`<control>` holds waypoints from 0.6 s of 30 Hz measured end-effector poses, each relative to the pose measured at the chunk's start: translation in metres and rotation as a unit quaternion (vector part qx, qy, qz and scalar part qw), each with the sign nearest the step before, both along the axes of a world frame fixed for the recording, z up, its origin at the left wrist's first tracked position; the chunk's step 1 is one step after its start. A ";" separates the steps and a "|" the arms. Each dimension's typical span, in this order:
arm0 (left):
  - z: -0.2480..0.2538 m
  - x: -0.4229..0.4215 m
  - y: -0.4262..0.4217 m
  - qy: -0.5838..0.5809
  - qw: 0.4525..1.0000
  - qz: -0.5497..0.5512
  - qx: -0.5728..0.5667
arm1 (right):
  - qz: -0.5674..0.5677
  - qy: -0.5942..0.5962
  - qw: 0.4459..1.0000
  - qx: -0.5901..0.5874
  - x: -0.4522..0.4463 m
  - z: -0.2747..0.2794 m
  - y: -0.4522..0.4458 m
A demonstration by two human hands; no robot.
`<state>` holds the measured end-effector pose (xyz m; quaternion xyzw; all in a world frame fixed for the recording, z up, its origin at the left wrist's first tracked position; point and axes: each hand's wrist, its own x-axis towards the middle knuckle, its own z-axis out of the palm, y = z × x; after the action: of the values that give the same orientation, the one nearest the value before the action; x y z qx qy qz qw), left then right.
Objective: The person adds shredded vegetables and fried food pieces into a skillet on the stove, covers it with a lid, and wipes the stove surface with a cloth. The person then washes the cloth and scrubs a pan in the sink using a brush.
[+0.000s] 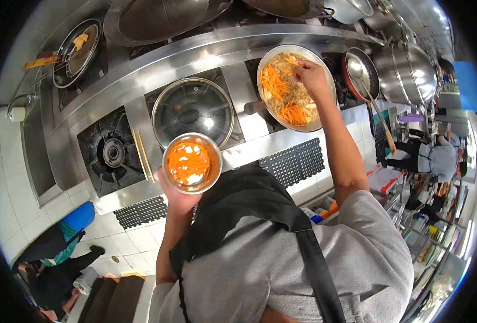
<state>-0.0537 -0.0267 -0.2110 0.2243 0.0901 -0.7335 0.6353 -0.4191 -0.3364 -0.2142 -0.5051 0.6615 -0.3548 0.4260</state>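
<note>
My left hand (180, 198) is wrapped around a round metal bowl (216, 171) and holds it just in front of the stove. Shredded carrot (189, 161) lies inside, with a wet shine on it. My right hand (312, 79) is over a wide pan (329, 89), its fingers pinched together with carrot shreds at the tips. Orange carrot lies in clumps at the left and lower parts of the pan, on top of pale noodle-like food (297, 97). The pan's handle (254, 107) points left.
A glass-lidded pan (193, 110) sits beside the bowl. Chopsticks (141, 153) lie next to a bare burner (113, 153). Right of the wide pan are a red-rimmed pan (351, 81) with a ladle (376, 102) and a large steel pot (411, 72). Woks (163, 21) stand behind; other people are at both sides.
</note>
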 end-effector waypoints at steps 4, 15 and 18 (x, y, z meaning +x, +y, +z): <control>-0.018 -0.008 -0.041 0.077 0.996 -0.054 0.008 | -0.001 -0.115 0.993 0.012 0.033 0.078 0.057; 0.038 -0.099 -0.074 0.085 0.939 -0.328 -0.062 | 0.210 0.257 0.926 -0.181 0.080 0.176 0.244; 0.026 -0.123 -0.057 0.078 0.921 -0.376 -0.064 | 0.157 0.267 0.935 -0.174 0.054 0.188 0.290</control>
<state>-0.1766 -0.0838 -0.1845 0.1422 0.0011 -0.9376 0.3172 -0.3648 -0.0468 -0.0259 -0.7447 0.5911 -0.2448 0.1898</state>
